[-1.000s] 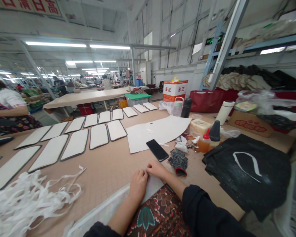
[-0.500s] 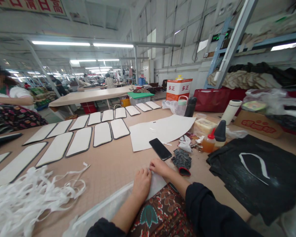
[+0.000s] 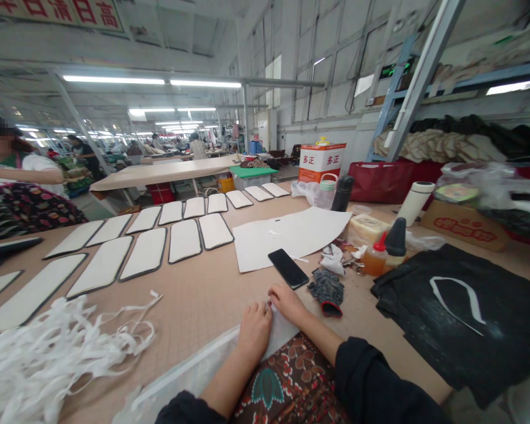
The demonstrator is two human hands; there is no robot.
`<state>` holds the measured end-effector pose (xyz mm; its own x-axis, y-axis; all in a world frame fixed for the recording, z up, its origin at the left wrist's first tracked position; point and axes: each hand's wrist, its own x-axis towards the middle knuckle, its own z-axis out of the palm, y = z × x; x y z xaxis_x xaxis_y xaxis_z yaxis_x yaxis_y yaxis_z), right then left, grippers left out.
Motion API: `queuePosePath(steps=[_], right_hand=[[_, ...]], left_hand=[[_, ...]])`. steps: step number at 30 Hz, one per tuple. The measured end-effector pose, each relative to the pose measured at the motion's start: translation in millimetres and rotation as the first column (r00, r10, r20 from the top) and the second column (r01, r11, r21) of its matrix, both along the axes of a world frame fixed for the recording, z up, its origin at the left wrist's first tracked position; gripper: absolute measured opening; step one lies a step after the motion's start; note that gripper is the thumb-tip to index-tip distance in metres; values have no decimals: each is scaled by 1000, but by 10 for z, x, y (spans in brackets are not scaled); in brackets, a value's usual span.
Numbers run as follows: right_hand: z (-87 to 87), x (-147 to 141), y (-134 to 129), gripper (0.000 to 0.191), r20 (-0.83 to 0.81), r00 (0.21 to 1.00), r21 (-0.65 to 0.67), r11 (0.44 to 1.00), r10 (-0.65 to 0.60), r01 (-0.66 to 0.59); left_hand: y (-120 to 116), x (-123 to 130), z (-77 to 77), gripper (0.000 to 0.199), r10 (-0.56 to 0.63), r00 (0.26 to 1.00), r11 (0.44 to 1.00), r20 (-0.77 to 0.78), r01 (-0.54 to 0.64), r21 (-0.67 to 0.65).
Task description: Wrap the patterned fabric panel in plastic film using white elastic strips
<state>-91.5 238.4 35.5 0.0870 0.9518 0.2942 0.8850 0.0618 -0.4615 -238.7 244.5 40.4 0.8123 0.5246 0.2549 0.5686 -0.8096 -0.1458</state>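
My left hand (image 3: 256, 325) rests at the near edge of the table, its fingers curled and drawn together. Close against it, my right hand (image 3: 288, 303) pinches with thumb and forefinger. A tiny dark spot shows where the fingertips meet, too small to name. Under both hands lies a whitish translucent plastic sheet (image 3: 189, 368), reaching over the table edge beside a brown patterned apron (image 3: 287, 383). Just beyond the right hand are a black phone (image 3: 288, 268) and a grey knitted glove (image 3: 327, 290) with a red-rimmed cuff.
White dark-edged panels (image 3: 143, 253) lie in rows at left, behind a heap of white strips (image 3: 66, 347). A large white sheet (image 3: 287, 238) lies ahead. Rightward are a glue bottle (image 3: 374, 259) with a red nozzle and black material (image 3: 459, 335). A co-worker (image 3: 26, 171) stands far left.
Both hands stay together in nearly the same place, with the fingertips shifted slightly and a small dark spot now visible between them. The view has moved a little.
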Motion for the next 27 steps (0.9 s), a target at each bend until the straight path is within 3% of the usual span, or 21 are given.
queuePosePath(steps=[3,5,8,11,13,18,21,27], right_hand=[[-59,-2,-15,21,-40,993,13,994,111,-110],[-68,5,-22,24,-45,993,-14,994,111,-112],[-55,-7,-76,27,-67,995,2,997,75,-76],[-52,-61,-176,30,-76,990,25,993,118,-117],[-51,-103,-234,30,-50,987,10,989,150,-150],[9,-173,-318,28,53,982,-33,983,180,-179],[47,-184,-382,24,161,957,-47,971,240,-236],[103,-204,-506,23,279,915,-73,957,291,-282]], left_hand=[[-5,-1,10,26,13,1000,1000,15,-13,-11],[2,-14,26,26,41,999,998,26,-40,-55],[37,-62,50,23,134,988,973,81,-116,-202],[79,-127,63,17,238,958,920,161,-169,-354],[88,-164,69,16,246,953,908,177,-163,-386],[24,-207,88,23,76,997,981,21,-71,-179],[-16,-237,91,23,1,997,997,-76,-7,-73],[-32,-532,145,23,14,992,992,-129,-30,-123]])
